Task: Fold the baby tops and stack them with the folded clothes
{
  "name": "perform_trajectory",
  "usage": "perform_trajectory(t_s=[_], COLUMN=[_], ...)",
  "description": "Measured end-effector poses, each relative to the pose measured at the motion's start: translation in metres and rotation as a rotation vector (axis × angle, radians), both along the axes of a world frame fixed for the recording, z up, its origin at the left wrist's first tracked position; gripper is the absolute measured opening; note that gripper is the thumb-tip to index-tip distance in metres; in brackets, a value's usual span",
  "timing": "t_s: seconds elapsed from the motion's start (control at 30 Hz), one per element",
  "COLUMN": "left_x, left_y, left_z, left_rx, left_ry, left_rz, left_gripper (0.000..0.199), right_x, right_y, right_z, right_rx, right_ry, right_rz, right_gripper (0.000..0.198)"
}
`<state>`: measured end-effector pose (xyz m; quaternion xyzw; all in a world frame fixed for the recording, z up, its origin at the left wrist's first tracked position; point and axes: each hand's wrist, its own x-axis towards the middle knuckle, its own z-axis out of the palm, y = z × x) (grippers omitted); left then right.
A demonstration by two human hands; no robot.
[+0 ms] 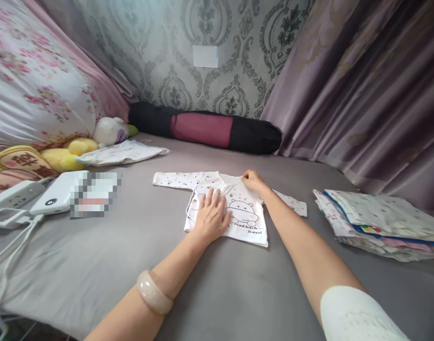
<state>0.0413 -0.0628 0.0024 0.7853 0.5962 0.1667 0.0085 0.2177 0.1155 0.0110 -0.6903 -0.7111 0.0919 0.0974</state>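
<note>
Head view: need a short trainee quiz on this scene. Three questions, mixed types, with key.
1. Which hand lies spread on the white shirt?
2. True or false: the right hand is touching the black-and-maroon bag.
3. Fill in: the folded clothes stack lies on the ____ side of the picture.

Key:
1. The left hand.
2. False; its fingers are at the shirt's upper edge.
3. Right.

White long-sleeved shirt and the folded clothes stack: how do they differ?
The white long-sleeved shirt lies spread out; the folded clothes stack is layered. The shirt is mostly white; the stack also shows blue. The left hand and right hand touch the shirt, not the stack. Both lie on the gray sheet.
</note>
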Motion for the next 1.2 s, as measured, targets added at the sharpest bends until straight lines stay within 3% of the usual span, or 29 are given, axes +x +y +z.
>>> perform_trajectory(t_s=[0.23, 0.4, 0.53, 0.73, 0.87, 1.2], left_x=[0.002, 0.000, -0.003, -0.005, -0.003, -0.001], left_y=[0.001, 0.002, 0.003, 0.006, 0.006, 0.006], left_z=[-0.010, -0.002, 0.002, -0.004, -0.010, -0.013], left_rx=[-0.087, -0.065, -0.030, -0.096, -0.110, -0.137], left_ry=[0.038, -0.001, -0.037, -0.040, -0.033, -0.024], left_rz=[0.026, 0.017, 0.058, 0.135, 0.147, 0.141], left_gripper=[0.058, 0.055, 0.056, 0.067, 0.068, 0.068], right_x=[-0.012, -0.062, -0.100, -0.112, -0.113, -0.123], right_y=[-0.003, -0.001, -0.002, 0.002, 0.005, -0.002], right_z=[0.009, 0.029, 0.033, 0.026, 0.018, -0.009], right_rx=[-0.001, 0.069, -0.020, -0.063, -0.010, 0.138], right_ry=[-0.050, -0.040, -0.079, -0.121, -0.129, -0.070], right_rz=[0.009, 0.233, 0.371, 0.364, 0.361, 0.272], right_gripper=[0.022, 0.035, 0.034, 0.026, 0.021, 0.034])
